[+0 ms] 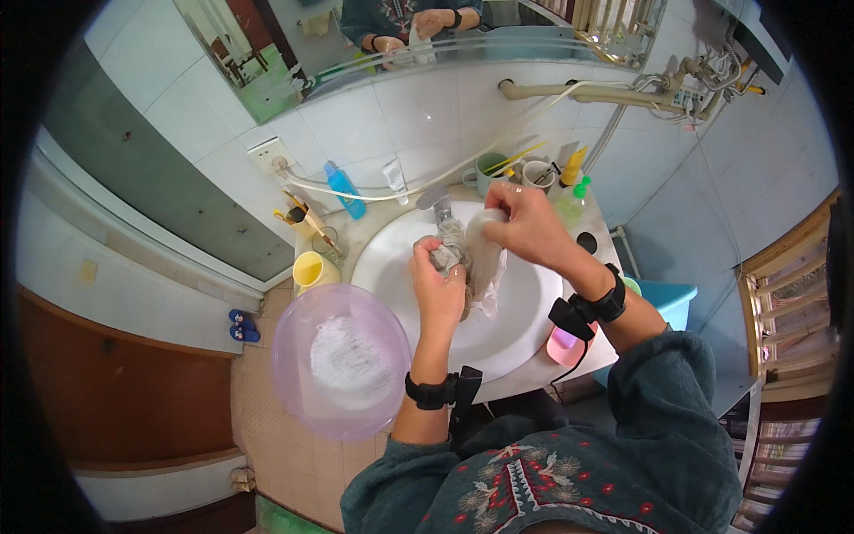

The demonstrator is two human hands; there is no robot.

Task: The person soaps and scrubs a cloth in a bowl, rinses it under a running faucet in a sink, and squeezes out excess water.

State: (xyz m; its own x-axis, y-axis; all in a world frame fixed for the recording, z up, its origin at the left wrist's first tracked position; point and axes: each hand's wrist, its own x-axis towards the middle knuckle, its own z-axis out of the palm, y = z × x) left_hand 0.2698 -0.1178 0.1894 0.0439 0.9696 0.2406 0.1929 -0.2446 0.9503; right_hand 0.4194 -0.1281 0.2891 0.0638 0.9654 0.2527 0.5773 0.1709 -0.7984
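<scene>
Over the white washbasin [527,320], both hands hold wet, light-coloured cloth [486,257]. My left hand [437,284] grips a bunched greyish part of the cloth [452,247] just below the chrome faucet [437,200]. Higher and to the right, my right hand [524,220] pinches a whitish part between thumb and fingers. The cloth hangs between the hands into the basin; whether it is one piece or more I cannot tell. At the basin's left, a translucent purple tub [293,374] holds white suds.
Around the basin stand a yellow mug [315,270], a blue bottle [345,191], a white tube [395,180], a green mug [490,175], a white cup [538,175] and a green pump bottle [572,203]. A pink soap dish [564,347] lies at the right edge. A white cable [427,187] droops behind the faucet.
</scene>
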